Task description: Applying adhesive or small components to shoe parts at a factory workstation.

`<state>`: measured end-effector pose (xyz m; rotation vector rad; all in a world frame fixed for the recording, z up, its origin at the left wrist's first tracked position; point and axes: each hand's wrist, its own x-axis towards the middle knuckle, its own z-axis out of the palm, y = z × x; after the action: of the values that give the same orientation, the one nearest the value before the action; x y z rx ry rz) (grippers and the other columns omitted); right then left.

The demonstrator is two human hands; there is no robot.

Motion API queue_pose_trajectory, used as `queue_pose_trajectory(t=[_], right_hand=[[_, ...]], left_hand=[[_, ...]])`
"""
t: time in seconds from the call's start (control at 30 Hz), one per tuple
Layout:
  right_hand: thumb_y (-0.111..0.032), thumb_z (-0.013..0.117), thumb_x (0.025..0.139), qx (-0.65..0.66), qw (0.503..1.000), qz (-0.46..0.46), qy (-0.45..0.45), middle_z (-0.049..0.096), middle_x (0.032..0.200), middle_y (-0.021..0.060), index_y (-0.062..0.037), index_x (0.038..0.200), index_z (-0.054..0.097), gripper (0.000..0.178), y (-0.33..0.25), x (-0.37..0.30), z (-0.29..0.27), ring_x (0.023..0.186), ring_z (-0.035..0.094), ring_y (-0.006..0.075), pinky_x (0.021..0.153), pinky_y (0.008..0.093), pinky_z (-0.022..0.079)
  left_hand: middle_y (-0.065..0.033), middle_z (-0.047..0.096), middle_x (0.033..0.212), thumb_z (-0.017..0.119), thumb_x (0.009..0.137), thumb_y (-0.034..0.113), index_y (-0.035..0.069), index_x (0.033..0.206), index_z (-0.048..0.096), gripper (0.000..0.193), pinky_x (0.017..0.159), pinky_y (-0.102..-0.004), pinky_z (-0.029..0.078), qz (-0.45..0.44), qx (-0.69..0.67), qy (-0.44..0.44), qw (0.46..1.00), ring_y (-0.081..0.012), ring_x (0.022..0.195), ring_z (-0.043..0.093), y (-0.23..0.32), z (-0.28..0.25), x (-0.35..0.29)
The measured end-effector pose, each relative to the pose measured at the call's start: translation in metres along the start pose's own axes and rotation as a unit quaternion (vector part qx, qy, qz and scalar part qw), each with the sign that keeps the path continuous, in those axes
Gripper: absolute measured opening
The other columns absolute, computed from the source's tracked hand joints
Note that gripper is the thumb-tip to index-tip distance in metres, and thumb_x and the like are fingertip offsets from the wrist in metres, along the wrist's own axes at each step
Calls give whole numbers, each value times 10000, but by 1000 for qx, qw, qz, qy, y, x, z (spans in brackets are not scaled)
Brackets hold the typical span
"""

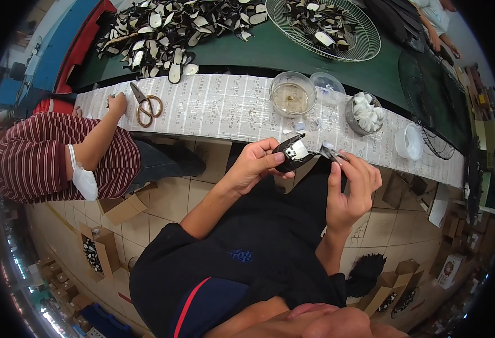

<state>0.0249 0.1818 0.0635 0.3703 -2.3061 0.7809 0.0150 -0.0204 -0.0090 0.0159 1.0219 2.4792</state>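
Observation:
My left hand (256, 163) is closed on a black shoe part (286, 164) with a white patch, held up in front of the table's near edge. Close to its right side, my right hand (352, 186) pinches a small, shiny grey-and-dark piece (327, 151) between thumb and fingers. That piece is too small to name; whether it touches the shoe part I cannot tell. Just beyond my hands, scraps of white material (309, 125) lie on the paper-covered table strip (225, 107).
A clear bowl (292, 94), a shallow dish (327, 89), a tin of white wads (365, 114) and a white cup (409, 141) stand beyond. Scissors (145, 105) lie left, near a person in a striped shirt (61, 152). Piled shoe parts (174, 34) and a wire basket (366, 48) lie farther back.

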Motion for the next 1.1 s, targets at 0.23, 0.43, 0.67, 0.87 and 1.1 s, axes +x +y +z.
queue_pose_trajectory(t=[0.23,0.43,0.67,0.87,1.1], right_hand=[[-52,733,778,-20,1000,4,-3,692,969,48,-46,910,661,151,1,0,1,886,625,214,921,377,356],[-60,726,778,72,997,-7,-26,690,949,76,-42,908,642,157,-15,1,-7,877,624,237,904,403,379],[-72,720,781,40,997,-44,-54,684,967,57,-54,906,641,148,-17,1,1,909,620,222,925,392,355],[-71,744,739,28,995,-70,-69,670,983,38,-65,912,650,196,-19,1,4,928,616,204,947,404,325],[-66,743,728,90,990,-52,-100,670,977,41,-68,894,651,190,-16,7,1,925,614,212,929,400,334]], left_hand=[[-94,649,972,620,928,144,13,991,558,158,748,-306,568,-2,-6,-3,1000,-191,820,685,0,1,1],[-81,634,1045,643,916,155,-5,1134,540,289,822,-312,549,22,-1,-20,1000,-190,904,667,-6,-3,3],[-72,629,1058,690,884,183,9,1160,548,355,849,-332,535,40,21,-21,999,-164,940,627,-6,2,4],[-70,625,1078,666,900,148,-13,1224,527,388,892,-300,503,47,46,-31,997,-146,989,615,-9,-3,3],[-56,620,1095,671,898,151,-3,1216,535,378,896,-278,488,40,41,-45,997,-122,998,592,-5,-4,3]])
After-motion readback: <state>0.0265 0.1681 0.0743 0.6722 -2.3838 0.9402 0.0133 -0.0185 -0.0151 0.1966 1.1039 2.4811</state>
